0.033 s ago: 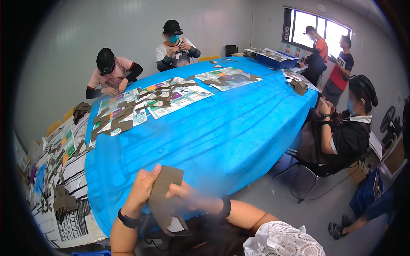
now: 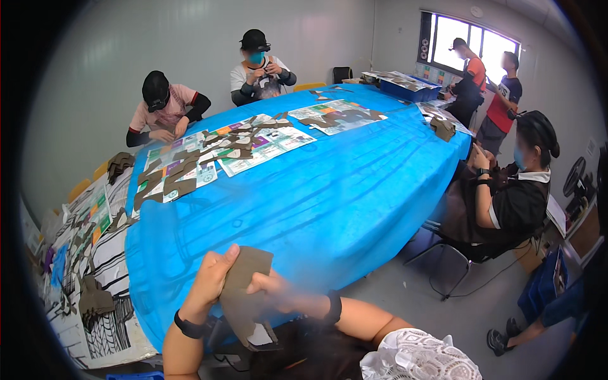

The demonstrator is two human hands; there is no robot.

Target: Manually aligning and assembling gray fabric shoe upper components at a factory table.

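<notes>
At the lower centre of the frame, the left hand (image 2: 212, 278) and right hand (image 2: 278, 292) are holding a brown fabric piece (image 2: 244, 288) together. Both sets of fingers are pinching its edges. It is hovering just below the near edge of the blue tabletop (image 2: 329, 196).

The camera sits on my head and looks forward and down over the blue table (image 2: 329, 190), so my own forearms rise from the lower edge and my left hand (image 2: 212, 278) and right hand (image 2: 278, 291) meet close beneath the lens, large in the frame. It is a wide fisheye: the table's edges bow outward, the corners go dark, and the far wall curves. The view faces across the table toward the people seated on the opposite side, who appear small and well apart from me, with a window (image 2: 468, 44) at the upper right. Only this one view is given, so nothing is shared with another
</notes>
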